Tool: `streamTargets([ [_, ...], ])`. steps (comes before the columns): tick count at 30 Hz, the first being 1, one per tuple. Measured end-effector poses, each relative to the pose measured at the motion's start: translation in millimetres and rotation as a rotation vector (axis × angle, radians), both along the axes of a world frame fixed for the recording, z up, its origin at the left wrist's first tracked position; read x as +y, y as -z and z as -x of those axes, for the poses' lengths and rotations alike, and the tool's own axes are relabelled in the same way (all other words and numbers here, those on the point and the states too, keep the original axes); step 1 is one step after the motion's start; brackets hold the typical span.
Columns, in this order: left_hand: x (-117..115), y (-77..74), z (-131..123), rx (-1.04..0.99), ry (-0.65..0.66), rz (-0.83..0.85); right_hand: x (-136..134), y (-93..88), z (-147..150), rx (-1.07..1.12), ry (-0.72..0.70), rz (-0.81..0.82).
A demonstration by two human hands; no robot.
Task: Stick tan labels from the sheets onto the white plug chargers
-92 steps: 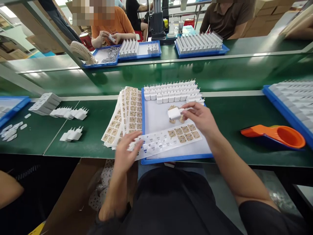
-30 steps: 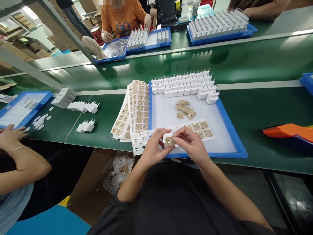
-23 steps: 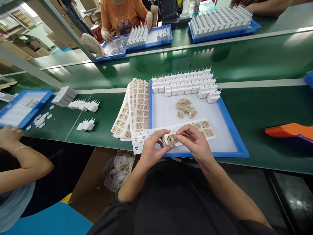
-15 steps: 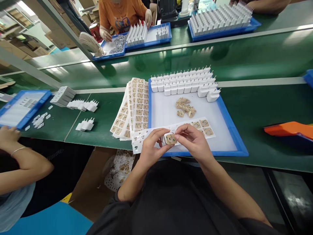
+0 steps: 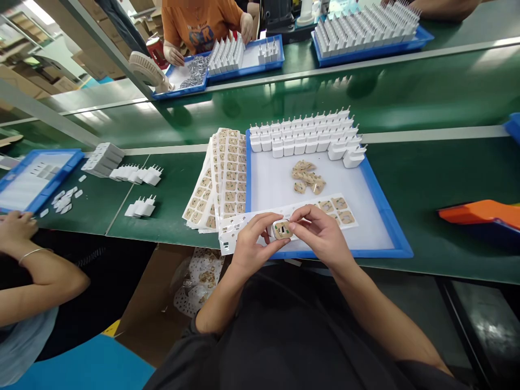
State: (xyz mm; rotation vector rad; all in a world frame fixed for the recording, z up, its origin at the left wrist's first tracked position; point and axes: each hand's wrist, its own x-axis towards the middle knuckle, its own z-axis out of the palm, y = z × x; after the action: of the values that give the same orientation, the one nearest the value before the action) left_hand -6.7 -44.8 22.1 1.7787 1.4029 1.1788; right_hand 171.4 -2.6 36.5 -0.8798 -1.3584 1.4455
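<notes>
My left hand is closed around a white plug charger, gripping it by its sides with the end face towards me. A tan sticker with a dark slot and green marks covers that face. The thumb and forefinger of my right hand pinch together at the sticker's right edge. Below both hands lies a partly used sticker sheet, across the front of a blue-rimmed white tray. Farther back in the tray, crumpled tan stickers lie in a small heap, with rows of white chargers standing prongs up behind them.
Fanned sticker sheets lie left of the tray. More chargers and small white pieces sit farther left, near a co-worker's arm. An orange bin is at right. Across the bench a person in orange works at blue trays.
The sticker on the charger's face now sits more squarely, and its dark slot shows more plainly. Both hands stay in nearly the same place.
</notes>
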Motion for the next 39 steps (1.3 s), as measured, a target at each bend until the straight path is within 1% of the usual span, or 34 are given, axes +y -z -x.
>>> streamTargets([
  [7, 0.3, -0.1, 0.3, 0.002, 0.004, -0.005, 0.8, 2.7, -0.3, 0.01, -0.008, 0.014],
  [16, -0.3, 0.1, -0.1, 0.014, 0.016, -0.046, 0.5, 2.9, -0.1, 0.007, 0.001, -0.014],
  [29, 1.2, 1.8, -2.0, 0.062, -0.006, -0.104, -4.4, 5.6, 7.0, -0.142, 0.1, -0.071],
  [35, 0.2, 1.9, -1.3, 0.07, -0.021, -0.113, -6.2, 5.4, 11.7, -0.221, 0.131, -0.147],
  [39, -2.1, 2.5, -2.3, 0.013, -0.047, -0.109, -4.9, 4.8, 12.8, -0.306, 0.179, -0.222],
])
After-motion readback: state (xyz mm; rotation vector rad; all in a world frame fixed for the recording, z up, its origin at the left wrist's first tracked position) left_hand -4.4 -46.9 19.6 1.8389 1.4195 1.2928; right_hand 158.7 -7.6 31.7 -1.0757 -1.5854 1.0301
